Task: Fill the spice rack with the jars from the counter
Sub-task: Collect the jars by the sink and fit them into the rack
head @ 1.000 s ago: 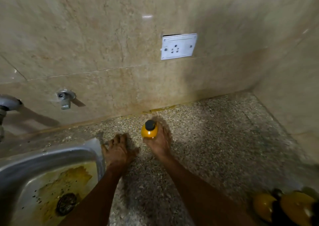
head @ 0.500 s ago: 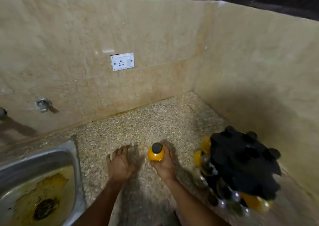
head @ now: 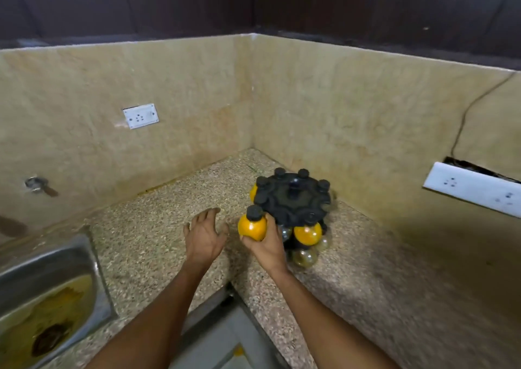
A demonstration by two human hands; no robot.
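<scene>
— While the right hand (head: 267, 246) has its fingers wrapped round the round yellow jar with the black screw cap (head: 252, 225), what worries you?

— The grip. It cups the jar from below and behind, cap upright, just in front of the black round carousel spice rack (head: 293, 196), which stands directly beyond the knuckles. The belly is smooth and bulbous; I judge it could roll out of the palm if the fingers loosen too early.

— And the rack?

— Nearly full, by the look of it. Black caps ring its top plate, and another yellow jar (head: 308, 233) hangs at the rim just right of the hand, with paler glassy jars (head: 304, 257) beneath. Which slot is free I cannot tell. Pushing into an occupied notch could knock a neighbour loose.

— The other hand?

— The left hand (head: 204, 234) is empty, fingers spread, hovering over the speckled stone counter (head: 146, 227) to the left of the jar. It isn't steadying the rack. If the carousel spins freely, a one-handed push may turn it away.

— Anything else?

— The steel sink (head: 53, 258) lies well left of both hands, so a dropped jar probably lands on stone, which may crack it.
</scene>
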